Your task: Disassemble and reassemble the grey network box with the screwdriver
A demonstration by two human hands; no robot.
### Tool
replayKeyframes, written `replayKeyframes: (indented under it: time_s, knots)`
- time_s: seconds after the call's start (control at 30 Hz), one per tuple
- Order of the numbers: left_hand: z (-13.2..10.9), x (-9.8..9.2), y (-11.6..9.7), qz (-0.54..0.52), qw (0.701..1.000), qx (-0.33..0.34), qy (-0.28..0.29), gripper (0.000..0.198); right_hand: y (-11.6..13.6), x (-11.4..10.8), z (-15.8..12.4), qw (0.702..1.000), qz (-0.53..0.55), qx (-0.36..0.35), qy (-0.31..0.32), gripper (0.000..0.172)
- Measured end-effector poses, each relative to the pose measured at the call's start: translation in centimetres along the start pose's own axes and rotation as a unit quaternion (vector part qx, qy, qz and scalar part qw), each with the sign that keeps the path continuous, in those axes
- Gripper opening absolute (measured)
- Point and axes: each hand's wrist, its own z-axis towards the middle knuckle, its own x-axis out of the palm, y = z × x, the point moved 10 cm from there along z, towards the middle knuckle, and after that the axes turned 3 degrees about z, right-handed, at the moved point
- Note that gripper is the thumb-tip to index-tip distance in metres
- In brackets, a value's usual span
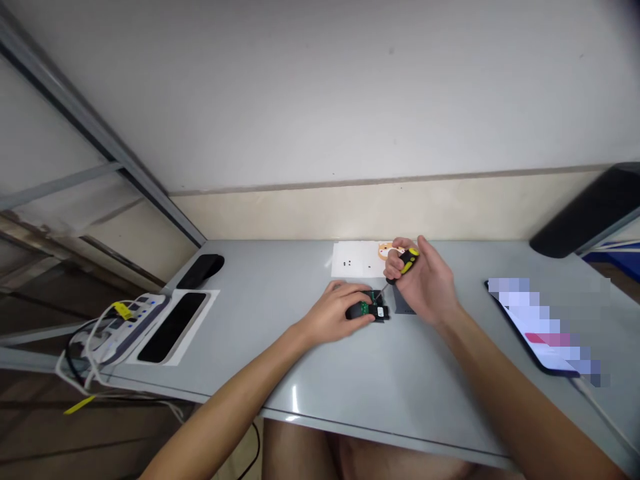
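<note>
My left hand [334,312] is closed around a small black device with an exposed green circuit board [366,309], steadying it on the desk. A screwdriver [409,263] with a black and yellow handle is gripped in my right hand [429,285]. Its shaft slants down to the left, and the tip reaches the circuit board; exact contact is too small to tell. Beside the device, partly under my right hand, sits a dark grey block [403,304]. Just behind lies a white sheet [357,257] with several tiny dark pieces on it, probably screws, and an orange drawing partly covered by my fingers.
On the left of the grey desk [240,360] are a power strip [135,327] with tangled cables, a dark phone [174,327] on white paper, and a black object [201,270]. A lit, cabled tablet-like screen [543,333] lies right, near a black cylinder [585,213].
</note>
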Motion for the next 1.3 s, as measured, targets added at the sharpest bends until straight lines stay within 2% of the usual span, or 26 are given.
replayKeyframes:
  time_s: [0.1, 0.23, 0.3, 0.47, 0.6, 0.67, 0.77, 0.87, 0.97, 1.1, 1.2, 1.3]
  knots:
    - [0.0, 0.0, 0.0, -0.006, 1.0, 0.0, -0.001, 0.017, -0.1, -0.3, 0.0, 0.999, 0.029, 0.007, -0.019, 0.019]
    - [0.0, 0.0, 0.0, -0.001, 1.0, -0.008, 0.004, 0.016, -0.1, -0.7, 0.1, 0.999, 0.013, 0.007, -0.029, 0.017]
    - [0.0, 0.0, 0.0, 0.008, 1.0, -0.009, 0.005, 0.016, -0.1, -1.0, 0.2, 1.0, 0.01, 0.002, -0.029, 0.023]
    - [0.0, 0.0, 0.0, 0.013, 1.0, -0.01, 0.01, 0.017, -0.1, -0.8, 0.1, 1.0, -0.001, 0.004, -0.002, 0.053]
    - [0.0, -0.1, 0.0, -0.002, 1.0, -0.011, 0.012, 0.017, 0.1, -0.4, 0.1, 0.998, -0.055, -0.012, -0.001, 0.061]
    - [0.0, -0.1, 0.0, -0.006, 1.0, -0.013, 0.012, 0.016, 0.3, -0.2, 0.0, 0.999, -0.048, -0.025, -0.008, 0.058]
    - [0.0, -0.2, 0.0, -0.006, 1.0, -0.014, 0.005, 0.016, 0.1, 0.2, 0.0, 0.999, -0.019, -0.024, -0.009, 0.042]
    - [0.0, -0.1, 0.0, -0.005, 1.0, -0.02, 0.005, 0.015, 0.2, -0.7, 0.0, 0.997, -0.037, -0.049, -0.043, 0.036]
    - [0.1, -0.2, 0.1, -0.008, 1.0, -0.021, 0.004, 0.015, 0.6, -1.7, 0.2, 0.988, -0.104, -0.094, -0.07, 0.037]
    - [0.1, -0.2, -0.1, 0.0, 1.0, -0.01, 0.002, 0.016, 1.0, -2.4, 0.4, 0.968, -0.193, -0.133, -0.087, 0.052]
    - [0.1, -0.1, -0.1, 0.008, 1.0, -0.009, 0.009, 0.016, 1.5, -2.4, 0.2, 0.942, -0.271, -0.165, -0.107, 0.054]
    - [0.0, -0.1, 0.0, 0.006, 1.0, -0.014, 0.01, 0.018, 2.3, -1.6, -0.3, 0.908, -0.352, -0.208, -0.094, 0.053]
